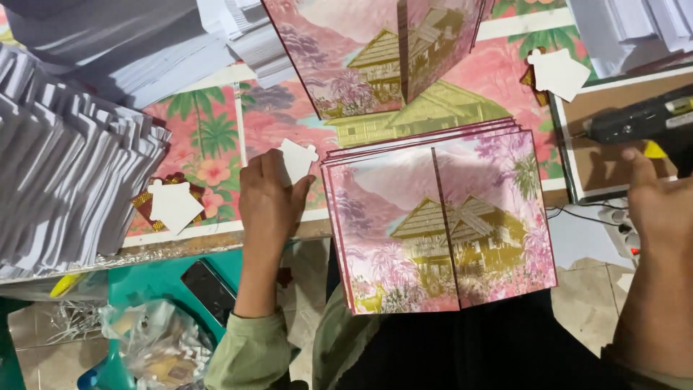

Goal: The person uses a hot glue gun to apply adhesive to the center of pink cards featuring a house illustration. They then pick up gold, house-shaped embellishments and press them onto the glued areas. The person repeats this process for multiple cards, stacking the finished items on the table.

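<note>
Upper left of frame: tall fanned stack of white card sheets (65, 188).
Centre: pile of pink folding cards (440, 224) printed with a gold house and palms, lying on the table edge and the person's lap; an open card (375, 54) stands above it.
Right edge: black hot glue gun (639, 119), gripped by the right hand (653, 206), fingers closed around its handle.
Left of centre: left hand (268, 198), closed on a small white house-shaped cutout (297, 159), held just left of the pile.
Lower left: more cutouts (173, 204) on the floral table cover (209, 137).
Step, as judged: cutout picked and glue gun raised; gluing seems next, calling for the nozzle to meet the cutout.
</note>
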